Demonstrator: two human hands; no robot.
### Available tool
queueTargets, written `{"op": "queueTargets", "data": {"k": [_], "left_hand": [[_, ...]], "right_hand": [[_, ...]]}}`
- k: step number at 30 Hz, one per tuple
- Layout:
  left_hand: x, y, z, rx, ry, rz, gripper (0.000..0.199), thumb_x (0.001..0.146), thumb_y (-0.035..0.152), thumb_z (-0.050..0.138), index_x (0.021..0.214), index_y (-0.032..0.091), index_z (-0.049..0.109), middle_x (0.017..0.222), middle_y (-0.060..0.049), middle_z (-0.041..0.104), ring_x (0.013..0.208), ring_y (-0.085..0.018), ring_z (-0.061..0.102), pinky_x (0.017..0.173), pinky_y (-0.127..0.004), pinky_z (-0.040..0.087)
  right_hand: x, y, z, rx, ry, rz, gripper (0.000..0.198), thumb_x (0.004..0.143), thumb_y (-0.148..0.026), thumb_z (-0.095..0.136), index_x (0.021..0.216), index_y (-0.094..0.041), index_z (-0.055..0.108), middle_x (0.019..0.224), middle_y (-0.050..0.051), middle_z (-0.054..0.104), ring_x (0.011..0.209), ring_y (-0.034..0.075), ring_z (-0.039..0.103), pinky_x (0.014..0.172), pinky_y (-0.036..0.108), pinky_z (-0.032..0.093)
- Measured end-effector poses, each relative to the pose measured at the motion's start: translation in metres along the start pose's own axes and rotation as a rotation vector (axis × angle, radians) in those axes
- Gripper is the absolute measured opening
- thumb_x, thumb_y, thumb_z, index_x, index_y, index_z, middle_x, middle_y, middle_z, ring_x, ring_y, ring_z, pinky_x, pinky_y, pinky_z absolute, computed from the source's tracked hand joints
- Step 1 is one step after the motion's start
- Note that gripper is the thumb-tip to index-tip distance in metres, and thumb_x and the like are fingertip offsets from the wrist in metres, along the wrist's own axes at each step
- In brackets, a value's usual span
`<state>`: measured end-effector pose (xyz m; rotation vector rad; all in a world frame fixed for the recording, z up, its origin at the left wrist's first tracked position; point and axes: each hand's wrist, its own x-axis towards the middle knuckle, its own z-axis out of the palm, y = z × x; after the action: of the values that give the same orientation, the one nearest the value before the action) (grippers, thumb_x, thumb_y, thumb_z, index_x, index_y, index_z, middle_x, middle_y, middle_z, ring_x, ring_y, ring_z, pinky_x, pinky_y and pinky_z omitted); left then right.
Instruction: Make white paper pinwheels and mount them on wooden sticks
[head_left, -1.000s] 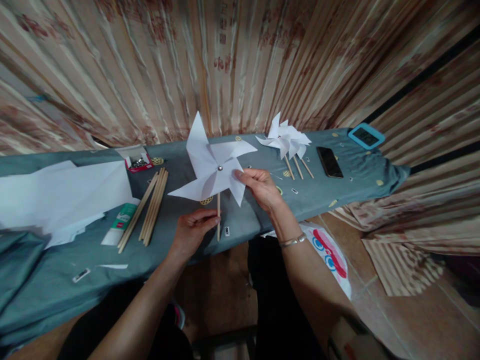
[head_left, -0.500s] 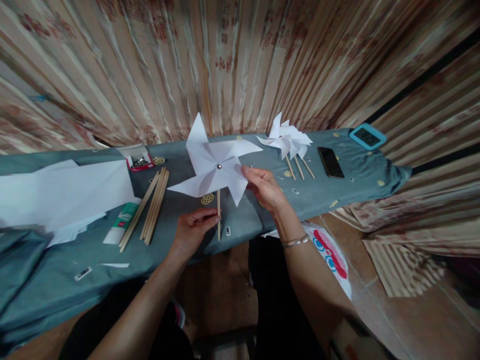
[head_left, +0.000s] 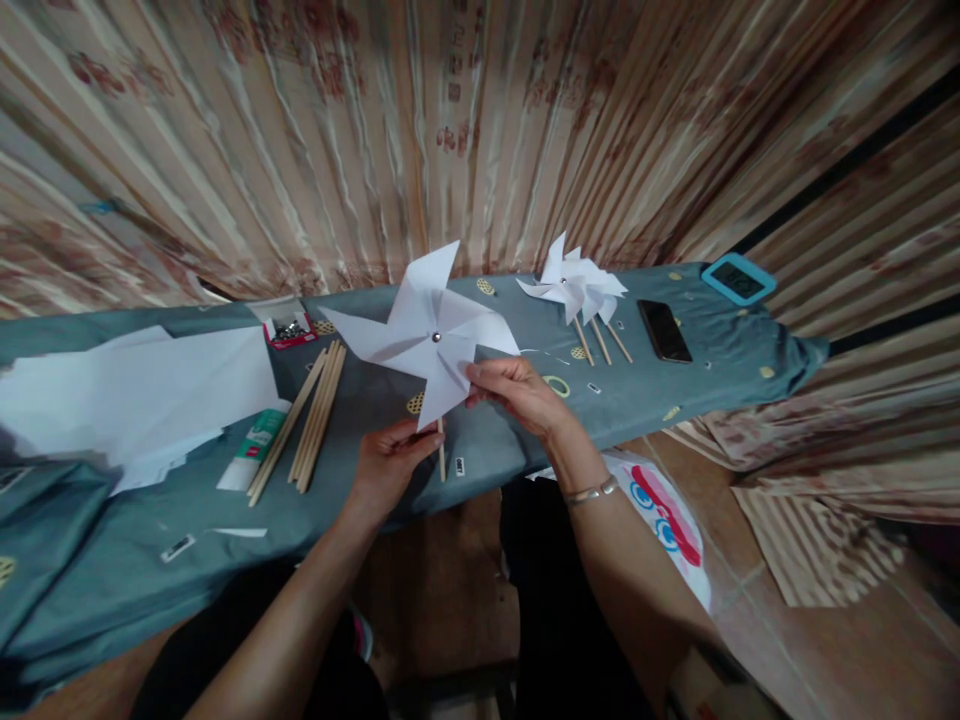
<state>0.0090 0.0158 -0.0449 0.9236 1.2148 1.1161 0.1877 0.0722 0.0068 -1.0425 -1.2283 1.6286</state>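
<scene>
A white paper pinwheel (head_left: 409, 330) with a shiny metal pin at its centre is held up over the cloth. My left hand (head_left: 386, 465) pinches its wooden stick (head_left: 442, 460) below the blades. At the lower right blade, my right hand (head_left: 517, 390) is closed with thumb and fingers on the paper. Several finished pinwheels (head_left: 570, 285) lie overlapped at the back right, their sticks pointing toward me. Left of my hands rest several loose wooden sticks (head_left: 319, 420) and a green-and-white glue tube (head_left: 255, 445).
A blue-grey cloth (head_left: 637, 400) covers the long table. A red box of metal pins (head_left: 289, 328) stands behind the sticks, with white paper sheets (head_left: 150, 390) farther left. To the right are a phone (head_left: 664, 330) and a blue-framed digital timer (head_left: 739, 279). Curtains (head_left: 465, 150) hang behind.
The pinwheel's blades have turned about the pin. My right hand has shifted slightly left and down along the paper, while my left hand stays on the stick.
</scene>
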Motion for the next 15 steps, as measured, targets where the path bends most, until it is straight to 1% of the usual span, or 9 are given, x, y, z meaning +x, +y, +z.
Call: {"op": "queueTargets", "data": {"k": [3,6,9,11,12,13,14,15], "left_hand": [[0.0,0.001,0.0,-0.008,-0.004,0.01,0.032,0.052,0.037,0.087,0.079,0.021,0.079,0.089,-0.005,0.078,0.093,-0.026,0.071,0.094,-0.041,0.052],[0.001,0.001,0.0,-0.018,0.006,0.003,0.033,0.05,0.036,0.088,0.078,0.021,0.079,0.088,-0.005,0.079,0.09,-0.025,0.072,0.095,-0.041,0.052],[0.002,0.001,-0.002,-0.029,0.03,-0.008,0.034,0.048,0.037,0.088,0.077,0.021,0.079,0.086,-0.005,0.079,0.085,-0.024,0.072,0.093,-0.041,0.052],[0.002,0.001,-0.003,-0.027,0.051,-0.008,0.034,0.048,0.037,0.088,0.076,0.021,0.079,0.084,-0.005,0.078,0.083,-0.024,0.071,0.091,-0.04,0.053],[0.002,0.001,-0.003,-0.027,0.056,-0.009,0.033,0.048,0.037,0.088,0.075,0.021,0.079,0.083,-0.005,0.078,0.082,-0.023,0.071,0.09,-0.039,0.054],[0.001,0.001,-0.003,-0.028,0.056,-0.011,0.033,0.047,0.038,0.088,0.075,0.022,0.079,0.083,-0.005,0.078,0.081,-0.023,0.071,0.089,-0.039,0.054],[0.001,0.001,-0.003,-0.029,0.053,-0.014,0.034,0.047,0.038,0.088,0.075,0.022,0.079,0.083,-0.005,0.078,0.082,-0.023,0.072,0.09,-0.039,0.054],[0.0,0.002,-0.003,-0.031,0.047,-0.016,0.034,0.046,0.038,0.089,0.075,0.022,0.079,0.083,-0.005,0.078,0.083,-0.023,0.072,0.09,-0.039,0.054]], "right_hand": [[0.001,0.003,0.004,-0.025,-0.063,-0.001,0.038,0.063,-0.057,0.08,0.061,-0.02,0.074,0.062,-0.001,0.072,0.057,0.009,0.061,0.062,0.024,0.052],[-0.002,0.002,0.005,-0.076,-0.14,0.007,0.039,0.069,-0.058,0.077,0.069,-0.019,0.076,0.068,0.002,0.075,0.062,0.011,0.064,0.065,0.025,0.053],[-0.009,-0.002,-0.004,-0.12,-0.198,0.028,0.038,0.073,-0.056,0.075,0.074,-0.018,0.077,0.071,0.003,0.076,0.062,0.01,0.064,0.064,0.025,0.051],[-0.015,-0.007,-0.016,-0.09,-0.217,0.037,0.038,0.073,-0.055,0.075,0.077,-0.018,0.078,0.069,0.003,0.076,0.06,0.01,0.064,0.06,0.023,0.05],[-0.017,-0.009,-0.023,-0.054,-0.215,0.033,0.038,0.073,-0.055,0.075,0.078,-0.018,0.078,0.067,0.003,0.075,0.059,0.01,0.064,0.057,0.023,0.049],[-0.018,-0.011,-0.029,-0.006,-0.178,0.011,0.038,0.072,-0.056,0.076,0.077,-0.019,0.078,0.063,0.002,0.073,0.055,0.009,0.062,0.054,0.022,0.047],[-0.018,-0.013,-0.035,0.04,-0.112,-0.024,0.036,0.07,-0.055,0.077,0.075,-0.019,0.078,0.061,0.001,0.071,0.052,0.008,0.059,0.052,0.021,0.046],[-0.016,-0.013,-0.041,0.093,-0.013,-0.076,0.034,0.067,-0.053,0.08,0.074,-0.02,0.078,0.059,0.0,0.07,0.05,0.007,0.057,0.052,0.021,0.046]]}}
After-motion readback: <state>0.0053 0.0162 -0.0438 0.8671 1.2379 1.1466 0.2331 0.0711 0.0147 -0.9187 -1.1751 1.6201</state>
